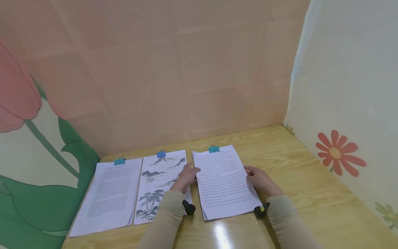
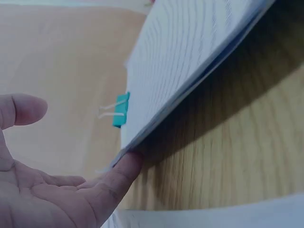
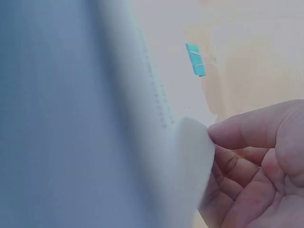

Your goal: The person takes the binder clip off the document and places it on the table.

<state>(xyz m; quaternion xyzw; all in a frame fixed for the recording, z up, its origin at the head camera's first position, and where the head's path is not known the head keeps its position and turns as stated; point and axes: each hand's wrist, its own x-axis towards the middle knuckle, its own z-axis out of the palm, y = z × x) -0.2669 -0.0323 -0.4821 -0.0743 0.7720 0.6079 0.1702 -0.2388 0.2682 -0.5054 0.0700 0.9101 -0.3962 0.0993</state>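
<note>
A stack of printed sheets (image 1: 225, 186) has a teal binder clip (image 1: 214, 149) on its far edge. At the stack's left side is my left hand (image 1: 186, 177), thumb raised and apart from the paper. In the left wrist view, a fingertip of that hand (image 2: 90, 194) touches the underside of the stack's edge, which is lifted off the table. My right hand (image 1: 260, 179) pinches the right edge between thumb and fingers; the right wrist view shows the paper (image 3: 194, 147) bending at the thumb. Part of those fingers is hidden behind the sheet.
To the left lie an ink landscape print (image 1: 152, 173) with a blue binder clip (image 1: 161, 154) and another text stack (image 1: 109, 193) with a teal clip (image 1: 119, 161). The wooden table (image 1: 311, 193) meets a pink-brown backdrop behind and a flowered wall at right.
</note>
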